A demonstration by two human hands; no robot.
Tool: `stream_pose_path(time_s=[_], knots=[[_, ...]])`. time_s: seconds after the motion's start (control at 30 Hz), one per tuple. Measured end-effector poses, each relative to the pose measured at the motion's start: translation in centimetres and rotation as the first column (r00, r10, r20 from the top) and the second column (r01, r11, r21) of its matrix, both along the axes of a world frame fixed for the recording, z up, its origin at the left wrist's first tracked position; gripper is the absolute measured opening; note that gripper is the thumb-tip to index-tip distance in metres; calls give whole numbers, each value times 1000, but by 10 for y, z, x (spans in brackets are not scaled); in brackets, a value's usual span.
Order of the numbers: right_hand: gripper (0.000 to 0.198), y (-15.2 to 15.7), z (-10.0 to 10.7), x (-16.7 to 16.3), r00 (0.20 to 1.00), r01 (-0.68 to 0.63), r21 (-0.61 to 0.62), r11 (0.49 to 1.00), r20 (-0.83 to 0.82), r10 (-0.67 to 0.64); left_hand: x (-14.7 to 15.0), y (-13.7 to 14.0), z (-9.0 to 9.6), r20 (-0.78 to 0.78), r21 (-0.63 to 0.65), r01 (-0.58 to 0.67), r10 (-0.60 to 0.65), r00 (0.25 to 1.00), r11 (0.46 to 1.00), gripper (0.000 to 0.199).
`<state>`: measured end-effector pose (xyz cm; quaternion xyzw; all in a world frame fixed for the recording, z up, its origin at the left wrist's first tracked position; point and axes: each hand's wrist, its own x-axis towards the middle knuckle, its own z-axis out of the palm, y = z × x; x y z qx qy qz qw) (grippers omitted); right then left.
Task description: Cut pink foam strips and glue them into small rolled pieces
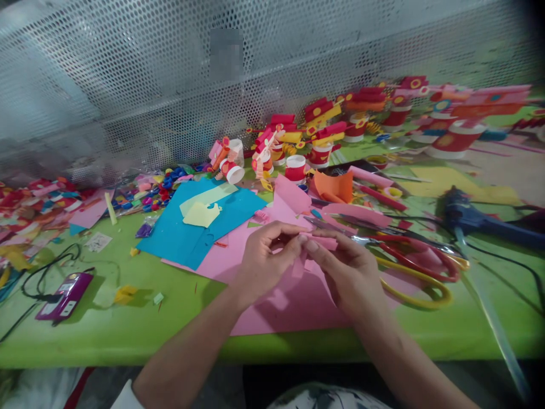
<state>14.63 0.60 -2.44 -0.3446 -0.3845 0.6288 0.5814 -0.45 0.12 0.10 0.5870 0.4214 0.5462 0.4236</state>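
Fingers [314, 246] pinching pink strip [326, 242], thumbs [296, 246] nearly touching, forearms [191, 338] angled inward

Over the pink sheet [293, 312], left hand [272, 255] and right hand [351, 264] part-hide a pink strip [326, 242]; right of that sheet, a glue gun [481, 221] runs out of frame, a red cup [457, 139] blurs!

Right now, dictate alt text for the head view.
A left hand and right hand pinch a pink paper strip above a pink sheet on a green table. Scissors and a blue glue gun lie right, with colorful cup models behind.
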Motion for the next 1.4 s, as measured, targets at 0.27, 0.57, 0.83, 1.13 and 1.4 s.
stream_pose_path(time_s=[0.27,0.57,0.83,1.13,1.4], knots=[[9,-2,-4,2,999,11,-3,1000,36,-11,3,-2,-2,6,-20,-61,61,998,998,8],[21,-1,5,3,979,30,26,999,201,-35,-1,-2,5,23,-67,4,-2,1000,998,8],[24,0,5,3,960,43,45,998,274,-54,-2,3,1,-11,-33,-6,6,1000,999,7],[15,-1,3,2,981,-5,38,999,196,-2,-1,1,3,-16,-13,-39,39,999,999,4],[25,2,3,4,888,-39,145,989,459,-32,-9,4,9,-212,-40,13,-22,977,999,7]])
